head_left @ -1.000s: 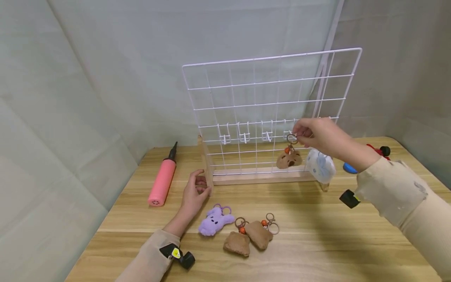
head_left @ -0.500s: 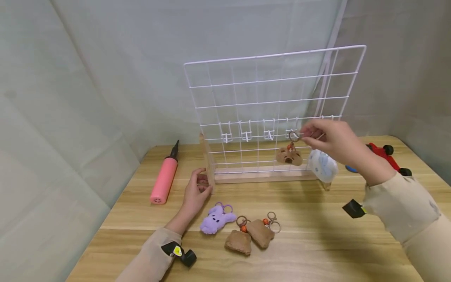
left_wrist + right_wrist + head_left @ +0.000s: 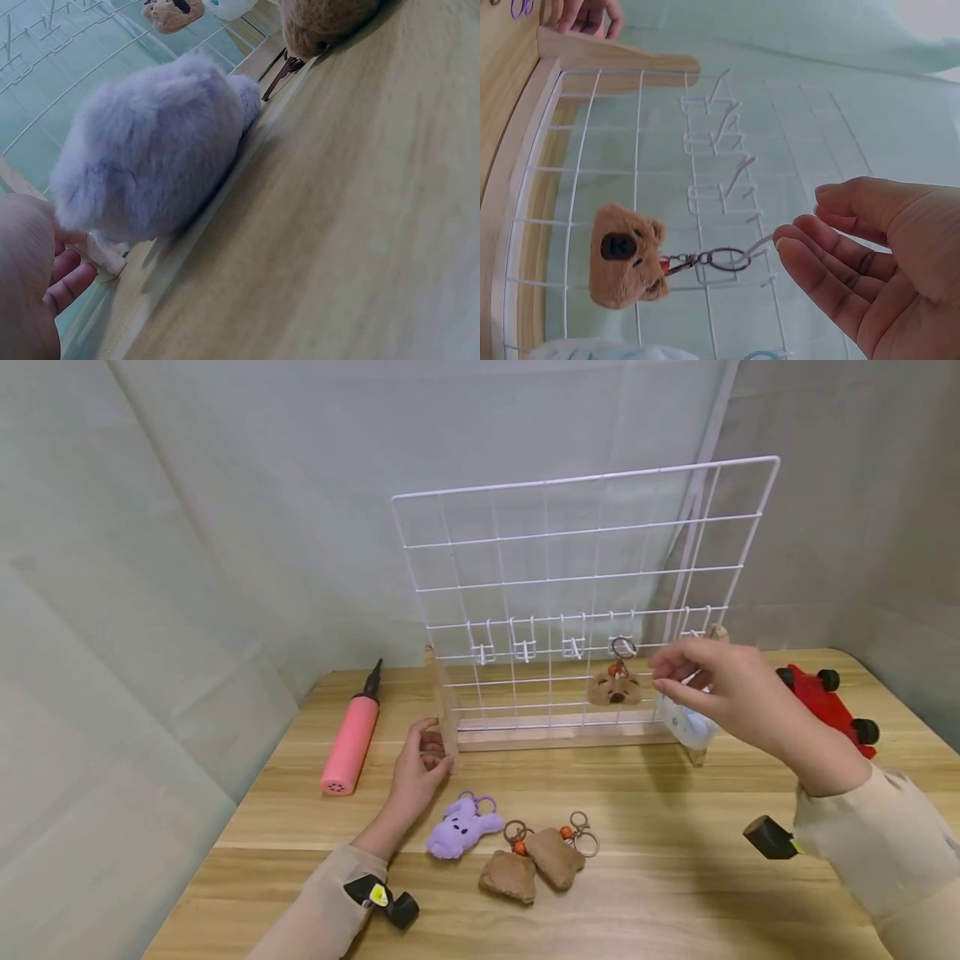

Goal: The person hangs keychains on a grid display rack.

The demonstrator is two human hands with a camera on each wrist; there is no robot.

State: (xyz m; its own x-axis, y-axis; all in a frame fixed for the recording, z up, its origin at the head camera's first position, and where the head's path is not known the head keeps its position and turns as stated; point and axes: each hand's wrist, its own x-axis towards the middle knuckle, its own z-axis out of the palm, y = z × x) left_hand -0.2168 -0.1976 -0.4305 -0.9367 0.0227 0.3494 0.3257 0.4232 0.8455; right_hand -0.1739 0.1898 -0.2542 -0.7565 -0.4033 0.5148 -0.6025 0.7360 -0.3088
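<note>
A brown bear plush keychain hangs by its ring from a hook on the white wire grid rack. Just right of it my right hand is apart from the ring, its fingers bent loosely around nothing. Behind that hand a white and blue plush hangs, partly covered. My left hand grips the wooden end piece of the rack between thumb and fingers. In front lie a purple rabbit plush keychain and two brown plush keychains, one left, one right.
Several white hooks sit in a row on the grid. A pink hand pump with a black nozzle lies left of the rack. To the right is a red toy car with black wheels. Everything stands on a wooden table.
My right hand has let go of the bear keychain's ring and drawn back to the right and slightly down. The bear now hangs on the hook. My left hand stays at the rack's end.
</note>
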